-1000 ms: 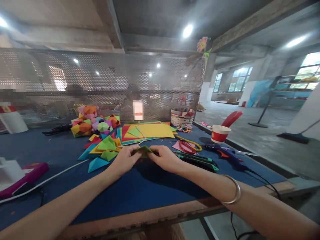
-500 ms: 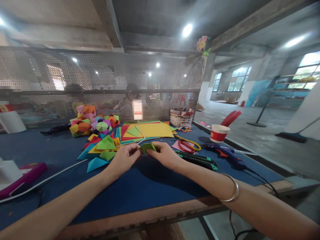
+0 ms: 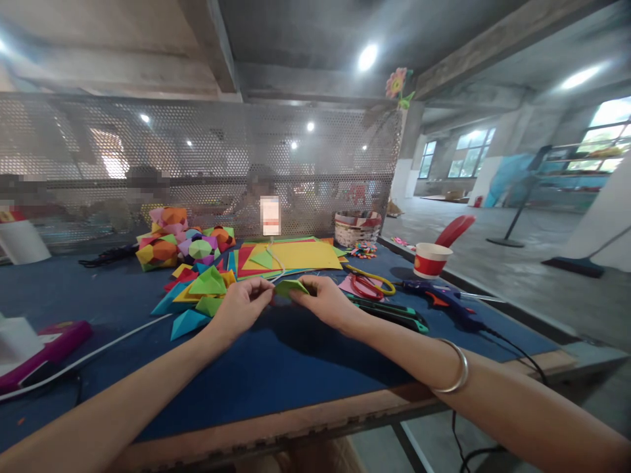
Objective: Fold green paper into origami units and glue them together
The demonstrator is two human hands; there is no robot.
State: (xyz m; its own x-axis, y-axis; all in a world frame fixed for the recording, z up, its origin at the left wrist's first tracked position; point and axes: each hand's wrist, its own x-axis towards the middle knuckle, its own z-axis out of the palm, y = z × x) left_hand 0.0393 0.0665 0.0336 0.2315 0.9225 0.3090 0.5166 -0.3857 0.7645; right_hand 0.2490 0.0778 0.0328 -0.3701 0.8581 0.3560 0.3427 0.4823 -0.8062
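Observation:
Between my hands, above the blue table mat, is a small piece of folded green paper. My right hand pinches its right side, thumb in front and fingers behind. My left hand is closed, with thumb and fingertips together at the paper's left tip. How much of the paper lies inside the left pinch is hard to see. Just left of that hand lies a pile of folded paper pieces in green, blue, yellow and red. Behind both hands are stacked sheets of coloured paper, yellow on top.
On the right lie scissors, a green-and-black cutter, a glue gun and a paper cup. Folded paper balls and a woven basket stand by the mesh screen. A white cable crosses the left side.
My left fingertips have drawn slightly left, showing more of the green paper's left end. My right hand has barely moved and still grips it.

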